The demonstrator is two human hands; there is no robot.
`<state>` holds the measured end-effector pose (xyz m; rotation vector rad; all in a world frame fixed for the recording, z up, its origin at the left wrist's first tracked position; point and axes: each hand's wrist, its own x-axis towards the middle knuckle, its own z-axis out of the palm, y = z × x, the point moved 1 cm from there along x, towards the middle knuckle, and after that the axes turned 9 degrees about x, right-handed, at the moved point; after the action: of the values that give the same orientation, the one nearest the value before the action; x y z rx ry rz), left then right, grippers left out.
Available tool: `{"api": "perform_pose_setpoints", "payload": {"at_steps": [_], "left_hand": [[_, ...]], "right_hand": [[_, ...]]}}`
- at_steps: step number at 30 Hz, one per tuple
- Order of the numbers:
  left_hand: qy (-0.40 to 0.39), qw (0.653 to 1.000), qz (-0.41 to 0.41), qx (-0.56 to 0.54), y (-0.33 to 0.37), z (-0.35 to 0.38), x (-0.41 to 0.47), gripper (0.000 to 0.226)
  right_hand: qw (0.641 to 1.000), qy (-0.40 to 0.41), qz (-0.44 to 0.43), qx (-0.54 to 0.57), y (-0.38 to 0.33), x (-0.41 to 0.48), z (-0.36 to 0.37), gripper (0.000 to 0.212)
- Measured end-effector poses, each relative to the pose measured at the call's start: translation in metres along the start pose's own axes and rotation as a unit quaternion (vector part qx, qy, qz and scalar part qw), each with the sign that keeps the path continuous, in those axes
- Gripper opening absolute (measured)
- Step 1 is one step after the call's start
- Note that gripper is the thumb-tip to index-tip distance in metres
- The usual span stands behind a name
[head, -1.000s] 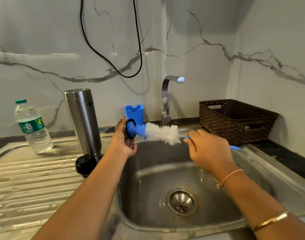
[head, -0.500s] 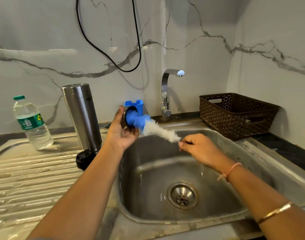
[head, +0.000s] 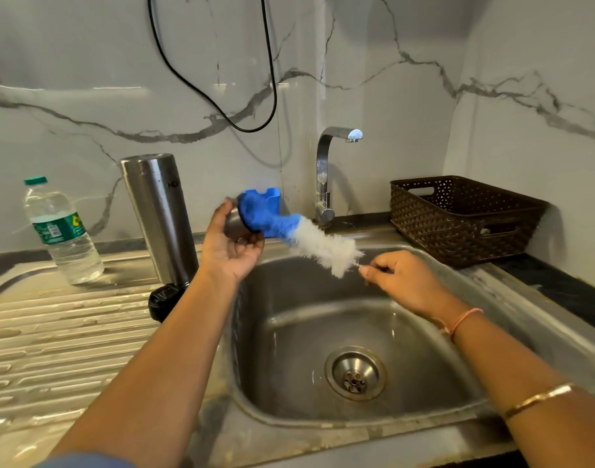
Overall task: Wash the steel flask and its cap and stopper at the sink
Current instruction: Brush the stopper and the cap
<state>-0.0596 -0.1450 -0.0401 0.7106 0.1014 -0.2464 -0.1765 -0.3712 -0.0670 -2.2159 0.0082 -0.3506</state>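
Head view: my left hand (head: 232, 246) is up over the left rim of the sink (head: 289, 349), fingers and thumb curled round the steel cap (head: 233, 225), its mouth turned right toward the tap (head: 323, 177). The brush (head: 309, 241) is stuck into the cap's mouth. Its blue bristles fill the opening, and its white bristles slope down and right over the basin. My right hand (head: 406, 280) is at the white end, with thumb and fingertips pinching the brush's thin stem just past the bristles and the other fingers curled in. The stem itself is mostly hidden by the hand. There is a thread band at that wrist and a gold bangle further up the forearm.

The flask (head: 157, 214) stands upright on the ribbed drainboard (head: 59, 336), just left of my left hand and apart from it. The black stopper (head: 164, 300) lies at the flask's foot near the sink edge. I cannot tell whether the two are touching. A plastic water bottle (head: 61, 231) with a green cap stands on the drainboard further left, well apart from the flask.

A blue holder (head: 269, 197) sits against the wall behind the cap, partly hidden by the blue bristles. A brown basket (head: 458, 217) sits on the dark counter (head: 559, 285) right of the tap. A black cable (head: 222, 96) hangs in a loop on the marble wall above. The drain (head: 355, 373) is in the basin floor, below and between my forearms.
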Motion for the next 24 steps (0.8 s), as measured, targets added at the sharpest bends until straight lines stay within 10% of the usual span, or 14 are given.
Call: {"api": "perform_pose_setpoints", "payload": {"at_steps": [9, 24], "left_hand": [[0.026, 0.998, 0.045, -0.023, -0.004, 0.001, 0.004, 0.018], [0.107, 0.986, -0.005, 0.128, -0.024, -0.010, 0.008, 0.058]], "right_hand": [[0.986, 0.102, 0.082, -0.103, 0.028, 0.001, -0.030, 0.042], [0.983, 0.129, 0.069, -0.110, 0.006, 0.000, -0.002, 0.022]]}}
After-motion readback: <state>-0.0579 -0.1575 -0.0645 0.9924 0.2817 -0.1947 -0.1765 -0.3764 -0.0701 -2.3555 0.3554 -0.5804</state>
